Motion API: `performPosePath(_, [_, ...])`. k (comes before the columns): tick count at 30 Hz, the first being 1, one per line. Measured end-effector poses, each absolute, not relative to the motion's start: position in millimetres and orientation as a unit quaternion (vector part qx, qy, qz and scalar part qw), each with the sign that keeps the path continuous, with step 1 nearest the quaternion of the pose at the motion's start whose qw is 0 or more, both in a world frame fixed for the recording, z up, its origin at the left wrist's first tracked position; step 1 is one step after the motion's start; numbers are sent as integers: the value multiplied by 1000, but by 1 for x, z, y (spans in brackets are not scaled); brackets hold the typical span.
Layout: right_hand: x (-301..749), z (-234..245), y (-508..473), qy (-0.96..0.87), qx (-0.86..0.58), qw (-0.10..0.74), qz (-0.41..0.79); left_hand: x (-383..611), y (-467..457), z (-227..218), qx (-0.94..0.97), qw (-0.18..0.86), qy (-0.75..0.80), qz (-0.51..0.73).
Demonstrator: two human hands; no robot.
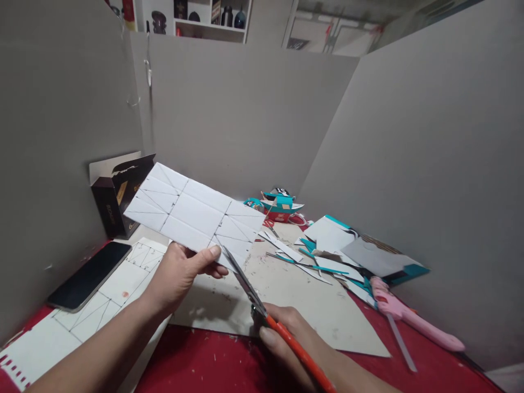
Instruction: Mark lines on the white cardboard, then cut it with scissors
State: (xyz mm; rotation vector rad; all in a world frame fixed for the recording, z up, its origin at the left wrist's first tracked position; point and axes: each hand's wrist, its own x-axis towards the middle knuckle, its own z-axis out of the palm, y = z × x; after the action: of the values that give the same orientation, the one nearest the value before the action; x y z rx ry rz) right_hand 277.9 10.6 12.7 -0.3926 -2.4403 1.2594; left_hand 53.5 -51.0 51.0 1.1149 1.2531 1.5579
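Note:
My left hand (180, 270) pinches the lower edge of a white card (198, 204) between thumb and fingers, holding it up tilted over the table. Black pen lines and diagonals divide the card into panels. In my right hand (290, 333) is a pair of scissors (249, 289) with orange-red handles. Their blades point up and left, and the tips meet the card's lower edge just right of my left thumb. How far the blades are apart is hard to make out.
A pale board (319, 311) lies on the red tabletop (192, 355). White and teal card scraps (327, 267) and a pink glue gun (417, 316) are at right. A phone (90, 275) rests on a ruled paper sheet (102, 311) at left, near a dark box (117, 202). Grey panels enclose the table.

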Motion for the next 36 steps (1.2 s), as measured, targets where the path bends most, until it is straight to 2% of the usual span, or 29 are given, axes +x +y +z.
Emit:
performPosePath(13, [283,11,11,-859,-156,167,458,57,-50,52,447,440,478,615])
performPosePath(31, [283,-6,12,-841,-122,204,486,61,-50,53,446,448,461,623])
performPosePath(36, [281,5,10,-850,-135,176,478,60,-49,52,448,449,468,616])
